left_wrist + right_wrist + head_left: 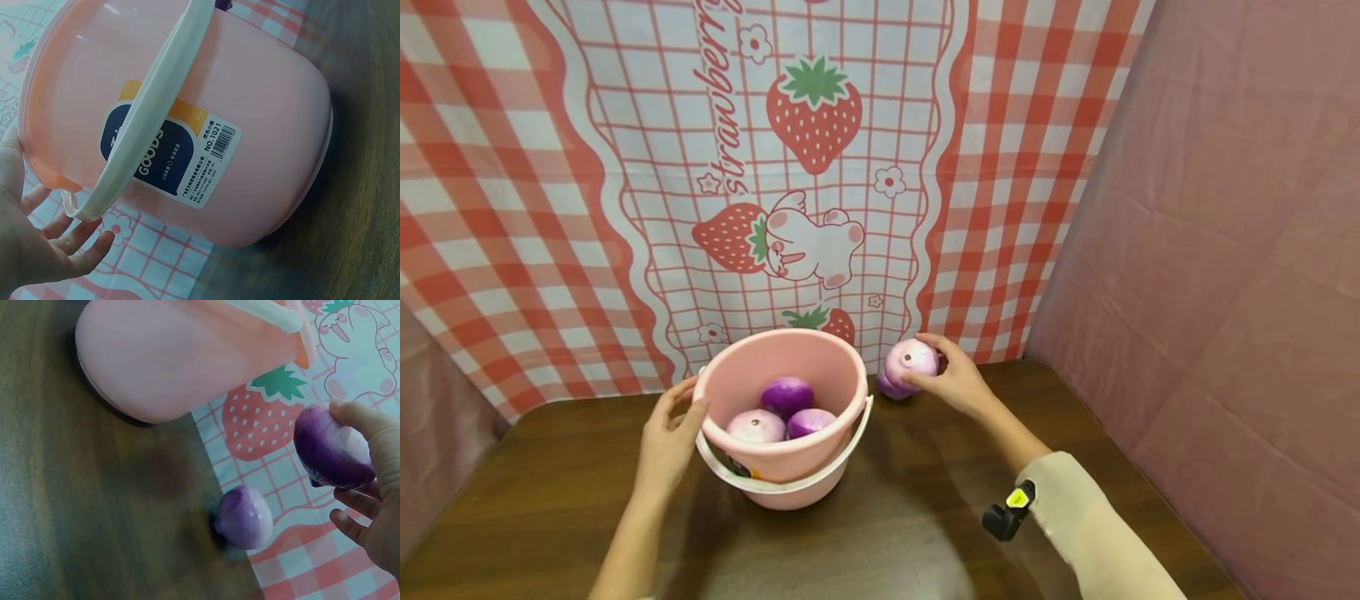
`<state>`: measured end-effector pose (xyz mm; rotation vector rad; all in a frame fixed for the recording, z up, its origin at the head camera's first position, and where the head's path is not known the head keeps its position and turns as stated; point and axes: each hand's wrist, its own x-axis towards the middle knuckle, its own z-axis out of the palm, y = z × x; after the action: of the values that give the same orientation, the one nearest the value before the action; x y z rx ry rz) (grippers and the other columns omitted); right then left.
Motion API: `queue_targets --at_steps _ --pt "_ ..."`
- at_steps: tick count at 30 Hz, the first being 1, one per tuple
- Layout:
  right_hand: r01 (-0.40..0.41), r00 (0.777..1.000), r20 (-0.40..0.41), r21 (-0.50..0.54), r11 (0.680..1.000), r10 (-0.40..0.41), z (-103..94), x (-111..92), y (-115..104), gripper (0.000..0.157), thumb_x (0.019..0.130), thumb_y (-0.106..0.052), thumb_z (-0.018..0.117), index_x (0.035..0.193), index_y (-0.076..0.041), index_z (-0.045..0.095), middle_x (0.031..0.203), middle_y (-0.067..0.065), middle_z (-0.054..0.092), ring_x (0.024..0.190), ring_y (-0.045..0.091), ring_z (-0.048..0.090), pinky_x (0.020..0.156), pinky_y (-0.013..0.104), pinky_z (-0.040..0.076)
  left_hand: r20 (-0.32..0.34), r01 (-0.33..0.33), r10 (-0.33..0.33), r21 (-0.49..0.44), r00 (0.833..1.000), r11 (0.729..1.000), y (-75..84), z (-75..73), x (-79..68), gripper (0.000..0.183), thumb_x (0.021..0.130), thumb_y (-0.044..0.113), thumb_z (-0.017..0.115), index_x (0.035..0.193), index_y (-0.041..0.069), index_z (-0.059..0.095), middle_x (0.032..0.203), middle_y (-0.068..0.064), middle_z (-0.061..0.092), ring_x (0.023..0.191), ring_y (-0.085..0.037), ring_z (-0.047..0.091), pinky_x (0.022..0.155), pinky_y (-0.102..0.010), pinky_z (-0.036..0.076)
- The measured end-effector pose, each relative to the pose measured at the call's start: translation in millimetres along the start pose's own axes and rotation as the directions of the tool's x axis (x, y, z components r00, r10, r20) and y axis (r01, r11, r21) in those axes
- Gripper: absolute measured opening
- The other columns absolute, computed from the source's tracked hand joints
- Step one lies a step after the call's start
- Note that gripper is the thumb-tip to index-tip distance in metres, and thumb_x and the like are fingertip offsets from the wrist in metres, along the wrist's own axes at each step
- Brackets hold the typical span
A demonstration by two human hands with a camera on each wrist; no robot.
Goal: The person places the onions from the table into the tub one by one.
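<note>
A pink bucket stands on the table, its white handle hanging down at the front. Inside it lie three purple-and-white onions, one of them a darker purple onion. My left hand grips the bucket's left rim, with thumb and fingers at the handle's joint in the left wrist view. To the right of the bucket, my right hand holds another onion between thumb and fingers, raised off the table. Below it, a further onion rests on the table, partly hidden in the head view.
The brown wooden table ends at the back against a red-and-white checked strawberry cloth. A pink curtain hangs on the right side. A label is stuck on the bucket's wall.
</note>
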<state>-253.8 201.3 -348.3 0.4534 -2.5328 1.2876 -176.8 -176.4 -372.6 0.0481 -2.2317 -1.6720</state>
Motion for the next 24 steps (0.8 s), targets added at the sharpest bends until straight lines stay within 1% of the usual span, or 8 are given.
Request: queue_targets --at_steps 5,7,12,16,21,24 --pt "-0.004 1.000 0.019 0.001 1.000 0.004 -2.2 5.1 -7.1 0.067 0.073 -0.024 0.080 0.131 -0.009 0.050 0.121 0.013 0.057 0.096 0.026 0.056 0.075 0.030 0.050 -0.014 0.014 -0.014 0.014 1.000 1.000 0.6 0.4 -0.1 0.043 0.096 0.027 0.051 0.135 0.010 0.047 0.132 -0.016 0.051 0.080 0.016 0.049 0.068 -0.008 0.044" --pt "-0.002 1.000 0.025 0.004 1.000 0.001 -2.8 7.1 -10.1 0.067 0.074 -0.024 0.079 0.132 -0.008 0.050 0.121 0.013 0.057 0.095 0.026 0.056 0.074 0.030 0.050 -0.011 0.003 -0.003 0.010 1.000 1.000 1.0 0.3 -0.3 0.044 0.096 0.027 0.051 0.135 0.008 0.046 0.132 -0.018 0.051 0.080 0.016 0.049 0.068 -0.008 0.044" --pt "0.013 0.999 0.033 0.000 1.000 -0.013 -3.0 11.9 -18.7 0.068 0.075 -0.028 0.078 0.133 -0.009 0.049 0.124 0.011 0.056 0.099 0.027 0.056 0.074 0.031 0.051 -0.005 -0.013 0.013 0.001 1.000 1.000 0.8 0.4 -0.2 0.044 0.096 0.025 0.050 0.135 0.007 0.046 0.132 -0.020 0.050 0.080 0.016 0.049 0.068 -0.008 0.044" --pt "0.021 0.999 0.030 -0.015 1.000 -0.020 -2.0 14.5 -26.0 0.069 0.075 -0.032 0.077 0.134 -0.011 0.049 0.126 0.009 0.056 0.102 0.026 0.054 0.075 0.033 0.050 -0.008 -0.002 0.002 -0.002 1.000 1.000 0.2 1.0 1.2 0.043 0.096 0.024 0.050 0.135 0.008 0.046 0.133 -0.018 0.050 0.080 0.016 0.049 0.069 -0.008 0.044" --pt "0.027 0.999 0.030 -0.019 0.999 -0.026 0.1 17.4 -31.8 0.070 0.074 -0.033 0.078 0.134 -0.010 0.049 0.127 0.007 0.056 0.104 0.026 0.053 0.077 0.035 0.050 -0.002 -0.004 0.004 -0.009 1.000 1.000 -0.7 0.6 2.0 0.043 0.096 0.023 0.050 0.136 0.008 0.045 0.134 -0.021 0.049 0.079 0.017 0.049 0.068 -0.007 0.044" --pt "0.034 0.999 0.031 -0.018 0.999 -0.033 1.6 19.4 -33.8 0.069 0.074 -0.033 0.079 0.133 -0.013 0.049 0.126 0.006 0.056 0.104 0.025 0.053 0.077 0.034 0.050 -0.001 -0.001 0.001 -0.006 1.000 1.000 -0.9 0.2 1.6 0.044 0.096 0.024 0.050 0.136 0.008 0.045 0.134 -0.021 0.049 0.079 0.017 0.048 0.068 -0.008 0.044"
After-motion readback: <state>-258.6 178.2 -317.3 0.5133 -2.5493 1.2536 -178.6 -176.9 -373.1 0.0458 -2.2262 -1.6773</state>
